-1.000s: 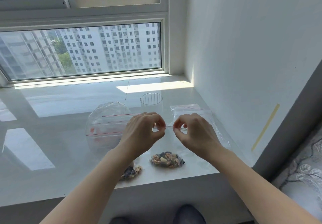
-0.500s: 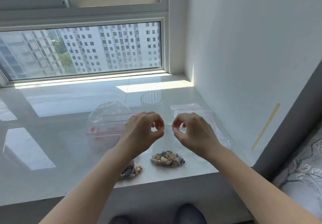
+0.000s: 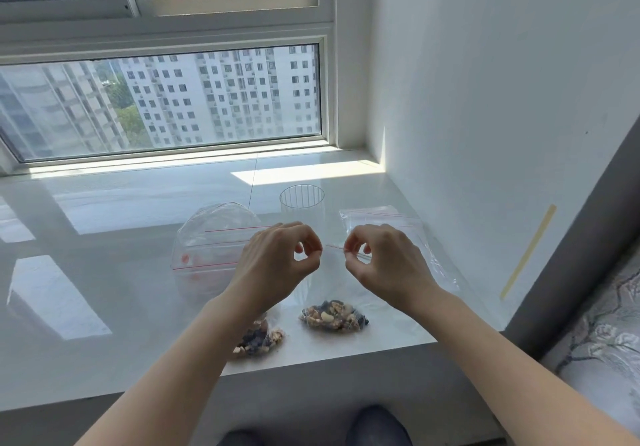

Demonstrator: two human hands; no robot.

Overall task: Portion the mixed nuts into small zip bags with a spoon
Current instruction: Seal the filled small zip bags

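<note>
Both hands apparently pinch zip bag's top.

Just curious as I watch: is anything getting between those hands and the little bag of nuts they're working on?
Nothing visible. The left hand and right hand already pinch the zip strip of the nut bag between them.

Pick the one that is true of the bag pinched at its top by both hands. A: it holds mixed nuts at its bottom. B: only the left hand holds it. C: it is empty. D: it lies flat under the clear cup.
A: the left hand and right hand pinch the red zip strip of the small zip bag, whose bottom holds mixed nuts on the sill.
</note>
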